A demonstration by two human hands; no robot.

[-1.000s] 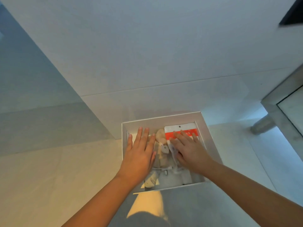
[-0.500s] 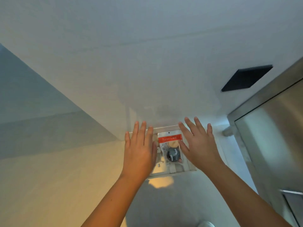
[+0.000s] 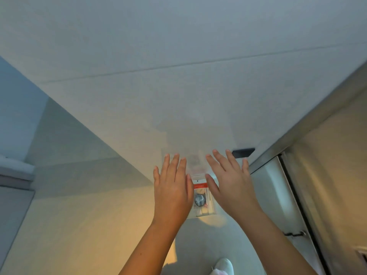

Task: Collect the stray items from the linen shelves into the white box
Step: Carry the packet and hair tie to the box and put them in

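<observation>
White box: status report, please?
Left hand, right hand open, empty. White open-topped box on floor, red-striped clear packet inside. Hands partly hide it.

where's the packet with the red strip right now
In the head view the packet lies in the white box, just below centre, showing through the gap between the left hand and the right hand, both spread flat above the box.

The white box (image 3: 198, 177) held a clear packet (image 3: 207, 195) with an orange-red band and a dark grey round piece (image 3: 199, 200). The wall (image 3: 178, 86) was plain pale grey-white with thin darker joint lines. The floor (image 3: 89, 225) had a warm yellow glow. On the right were a black rectangle (image 3: 243, 152) and a silver metal frame (image 3: 307, 123). The near slipper (image 3: 223, 264) was white.
</observation>
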